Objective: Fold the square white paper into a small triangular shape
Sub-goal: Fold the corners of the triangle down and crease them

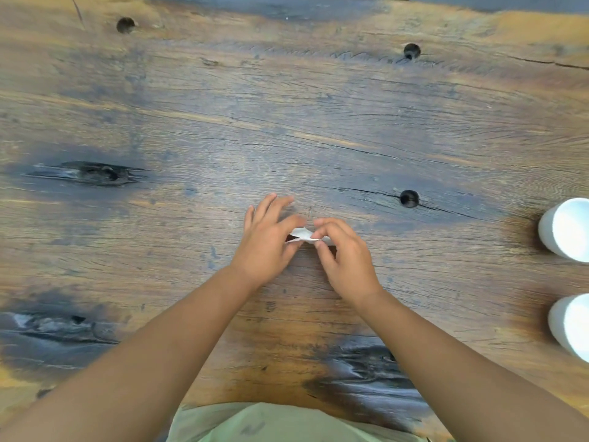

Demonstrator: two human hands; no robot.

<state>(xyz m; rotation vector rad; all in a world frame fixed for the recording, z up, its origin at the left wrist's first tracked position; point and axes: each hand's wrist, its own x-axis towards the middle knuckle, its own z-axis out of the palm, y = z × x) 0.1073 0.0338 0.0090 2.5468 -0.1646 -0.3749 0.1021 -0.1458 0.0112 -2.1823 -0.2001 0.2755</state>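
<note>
A small folded piece of white paper (302,234) is held just above the wooden table (287,122), between both hands near the table's middle. My left hand (267,240) pinches its left end between thumb and forefinger, the other fingers spread. My right hand (342,253) pinches its right end with curled fingers. Most of the paper is hidden by the fingers; only a narrow, slightly bowed strip shows, with a dark gap under it.
Two white cups stand at the right edge, one (567,229) farther and one (572,325) nearer. The rough wood has dark knots and small round holes, one hole (409,198) just right of the hands. The near table edge meets my green shirt (271,422).
</note>
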